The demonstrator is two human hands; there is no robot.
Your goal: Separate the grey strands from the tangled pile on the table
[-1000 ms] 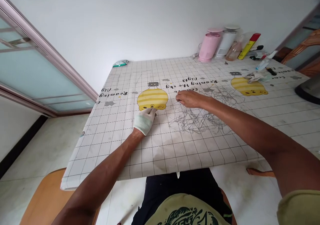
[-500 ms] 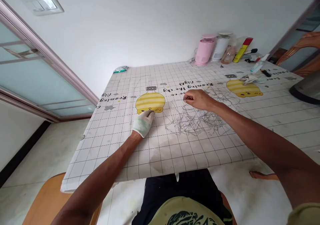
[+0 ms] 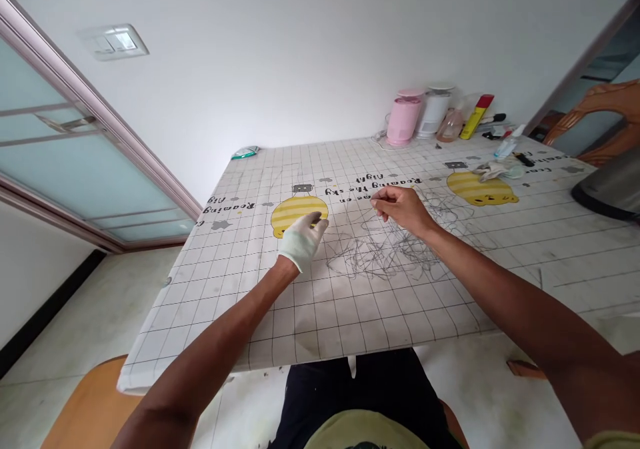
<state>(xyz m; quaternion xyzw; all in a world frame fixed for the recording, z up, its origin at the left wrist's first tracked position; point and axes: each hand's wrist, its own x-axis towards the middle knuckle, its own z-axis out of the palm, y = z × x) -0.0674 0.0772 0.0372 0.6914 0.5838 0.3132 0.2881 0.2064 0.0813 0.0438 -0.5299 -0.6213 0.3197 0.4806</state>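
Hovering over wire (image 3: 380, 256), right hand (image 3: 403, 209) clears tabletop edges (image 3: 320, 358).

A grid-printed table (image 3: 320, 336) carries a loose tangle of thin wire (image 3: 367, 259) at centre, a crumpled cloth (image 3: 493, 170) right of it, a small packet (image 3: 245, 152) at the far corner, and a pink bottle (image 3: 403, 121) and white bottle (image 3: 433, 113) along the upper right edge.

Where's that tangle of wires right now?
In the head view, the tangle of thin dark wires lies on the grid tablecloth, beneath the bare right hand and right of the gloved left hand.
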